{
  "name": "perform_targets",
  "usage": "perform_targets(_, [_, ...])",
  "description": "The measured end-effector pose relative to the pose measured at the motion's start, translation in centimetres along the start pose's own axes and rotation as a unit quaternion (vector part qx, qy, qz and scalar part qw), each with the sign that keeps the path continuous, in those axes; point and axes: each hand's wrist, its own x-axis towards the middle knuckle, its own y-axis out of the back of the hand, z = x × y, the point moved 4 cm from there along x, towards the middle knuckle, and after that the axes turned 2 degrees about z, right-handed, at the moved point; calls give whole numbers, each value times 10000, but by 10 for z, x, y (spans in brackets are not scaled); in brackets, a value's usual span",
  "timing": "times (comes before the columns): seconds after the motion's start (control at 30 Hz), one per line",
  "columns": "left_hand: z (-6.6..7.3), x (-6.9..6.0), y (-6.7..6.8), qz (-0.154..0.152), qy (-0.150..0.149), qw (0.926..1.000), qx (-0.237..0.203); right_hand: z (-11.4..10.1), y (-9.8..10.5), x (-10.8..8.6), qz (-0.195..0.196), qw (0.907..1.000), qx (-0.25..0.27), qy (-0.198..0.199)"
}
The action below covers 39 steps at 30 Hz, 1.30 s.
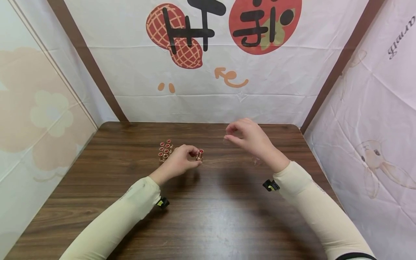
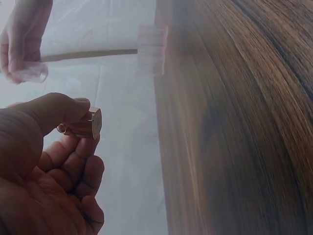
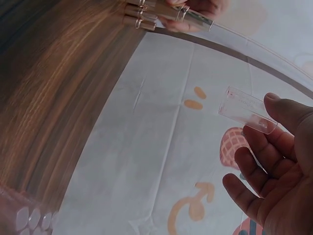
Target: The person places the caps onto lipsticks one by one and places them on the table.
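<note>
Since the left hand (image 1: 181,159) pinches a shiny rose-gold metal tube with a red inside (image 1: 200,155) low down, I'd guess the point is leaving its red top clear. It's upright, just right of the bunch of matching rose-gold tubes (image 1: 166,151) standing on the brown wood-grain desk (image 1: 195,216). The right hand (image 1: 249,135) is up above the desk, well to the right of that bunch, pinching a clear boxy plastic cap (image 3: 242,108) by its upper end, probably so the lower end is free (can't tell which end is open tbh). More clear plastic pieces (image 3: 33,218) sit well right of the bunch too, likely so each hand has its own supply.
</note>
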Motion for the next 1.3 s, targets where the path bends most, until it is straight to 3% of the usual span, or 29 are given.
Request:
perform_targets(0.4, [5, 5, -11, -165, 16, 9998, -116, -21, -11, 10, -242, 9991, 185, 298])
perform_targets(0.67, [8, 6, -12, -194, -17, 9998, -87, -31, -23, 14, -308, 9977, 289, 535])
perform_targets(1.3, [11, 6, -11, -240, 87, 9997, -51, -44, -40, 17, -667, 9968, 109, 415])
